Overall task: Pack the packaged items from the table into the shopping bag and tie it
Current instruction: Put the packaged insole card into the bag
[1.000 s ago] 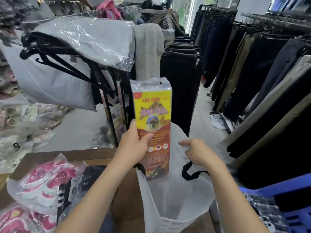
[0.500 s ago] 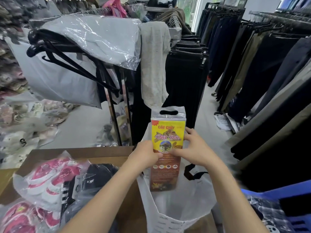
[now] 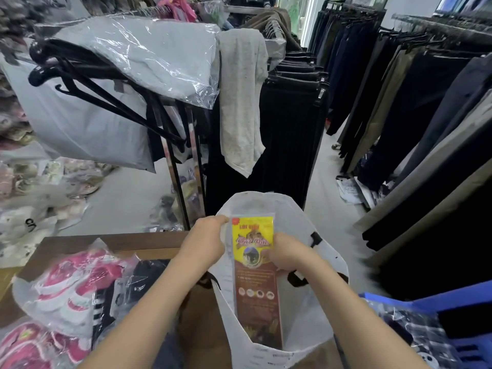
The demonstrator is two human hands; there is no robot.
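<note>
A white shopping bag [image 3: 316, 315] with black handles stands open at the table's right end. A tall packaged box [image 3: 255, 296], yellow on top and brown below, stands upright inside it, with its top just below the far rim. My left hand [image 3: 205, 243] grips the bag's left rim beside the box. My right hand [image 3: 286, 255] holds the box's right edge near the top. On the wooden table [image 3: 111, 242] to the left lie pink-and-white packaged items [image 3: 66, 288] and a dark packaged garment [image 3: 145, 283].
Another pink packaged item [image 3: 26, 347] lies at the bottom left. A blue plastic crate [image 3: 452, 302] holding a plaid packaged item [image 3: 415, 334] stands on the right. Racks of dark trousers [image 3: 399, 115] line an aisle ahead. A rack with hangers [image 3: 106, 102] and plastic-wrapped clothes stands just behind the table.
The box has gone from above the bag down into it. My right hand came off the bag's rim onto the box. My left hand shifted from the box to the bag's left rim.
</note>
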